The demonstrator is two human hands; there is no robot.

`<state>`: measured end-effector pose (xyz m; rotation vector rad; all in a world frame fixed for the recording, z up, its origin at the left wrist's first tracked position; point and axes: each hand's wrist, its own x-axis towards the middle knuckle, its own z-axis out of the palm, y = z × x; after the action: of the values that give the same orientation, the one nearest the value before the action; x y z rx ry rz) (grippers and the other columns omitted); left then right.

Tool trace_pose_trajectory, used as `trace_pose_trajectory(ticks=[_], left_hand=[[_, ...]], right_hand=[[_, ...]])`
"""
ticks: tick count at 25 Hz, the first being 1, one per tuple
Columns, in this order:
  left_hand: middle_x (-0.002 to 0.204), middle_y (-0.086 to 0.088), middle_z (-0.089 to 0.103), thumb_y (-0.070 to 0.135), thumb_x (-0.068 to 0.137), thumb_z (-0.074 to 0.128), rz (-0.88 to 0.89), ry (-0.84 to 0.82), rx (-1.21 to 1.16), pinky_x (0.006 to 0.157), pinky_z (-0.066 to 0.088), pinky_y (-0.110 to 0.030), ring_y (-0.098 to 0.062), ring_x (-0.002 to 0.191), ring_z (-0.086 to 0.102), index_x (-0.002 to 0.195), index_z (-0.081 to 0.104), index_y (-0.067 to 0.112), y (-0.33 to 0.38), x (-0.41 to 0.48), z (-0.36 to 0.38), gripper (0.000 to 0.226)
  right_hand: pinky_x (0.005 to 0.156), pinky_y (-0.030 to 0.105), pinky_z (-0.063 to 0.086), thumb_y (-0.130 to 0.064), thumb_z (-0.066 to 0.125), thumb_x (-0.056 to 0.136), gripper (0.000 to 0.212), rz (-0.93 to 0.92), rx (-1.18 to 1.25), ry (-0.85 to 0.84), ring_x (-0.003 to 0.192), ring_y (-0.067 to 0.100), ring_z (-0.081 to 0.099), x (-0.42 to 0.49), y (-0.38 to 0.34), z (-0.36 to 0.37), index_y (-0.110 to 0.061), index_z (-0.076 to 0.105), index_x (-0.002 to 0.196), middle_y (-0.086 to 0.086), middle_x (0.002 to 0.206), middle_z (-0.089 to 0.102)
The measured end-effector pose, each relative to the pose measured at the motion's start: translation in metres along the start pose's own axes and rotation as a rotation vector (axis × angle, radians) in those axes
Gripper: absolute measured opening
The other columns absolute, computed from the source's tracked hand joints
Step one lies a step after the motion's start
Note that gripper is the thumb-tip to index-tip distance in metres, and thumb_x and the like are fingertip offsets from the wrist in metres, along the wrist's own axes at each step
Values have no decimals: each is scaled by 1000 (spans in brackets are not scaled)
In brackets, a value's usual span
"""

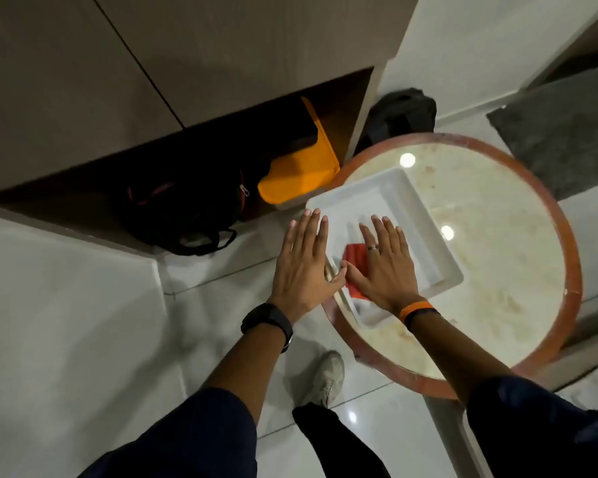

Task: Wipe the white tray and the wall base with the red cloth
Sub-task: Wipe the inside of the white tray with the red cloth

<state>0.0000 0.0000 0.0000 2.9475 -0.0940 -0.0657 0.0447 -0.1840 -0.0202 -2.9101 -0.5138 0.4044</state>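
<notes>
A white rectangular tray (pixel 425 236) lies on a round table (pixel 515 257) with a pale marbled top and a reddish rim. Inside the tray sits a folded red cloth (pixel 354 255), mostly covered by my right hand (pixel 382 267), which is flat above or on it with fingers spread. My left hand (pixel 304 267) hovers flat beside the tray's left edge, fingers apart, its thumb close to the right thumb and holding nothing. The wall base (pixel 463 113) runs behind the table at the foot of the white wall.
A cabinet recess (pixel 339 108) at floor level holds a dark backpack (pixel 187 208) and a yellow plastic object (pixel 301 170). A black bag (pixel 403 113) leans behind the table. A grey mat (pixel 563 132) lies at the right. My shoe (pixel 328 377) stands on the glossy tiled floor.
</notes>
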Motion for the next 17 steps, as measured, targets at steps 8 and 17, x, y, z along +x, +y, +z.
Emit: trace_pose_trajectory(ticks=[8,17], left_hand=[[175,-15,1,81,90,40,-23,-213,14,134,12,-45,-28,164,4,167,7,2,0,-7,47,115],[175,-16,5,85,86,31,9,-180,-8,132,14,-47,-29,164,6,166,12,0,-7,-8,49,118]], right_hand=[[128,57,24,-60,44,103,79,73,-12,-99,155,43,28,-20,15,48,-9,31,161,22,166,32],[107,54,51,-23,61,102,52,106,-23,43,129,42,56,-9,3,50,-4,50,149,21,140,59]])
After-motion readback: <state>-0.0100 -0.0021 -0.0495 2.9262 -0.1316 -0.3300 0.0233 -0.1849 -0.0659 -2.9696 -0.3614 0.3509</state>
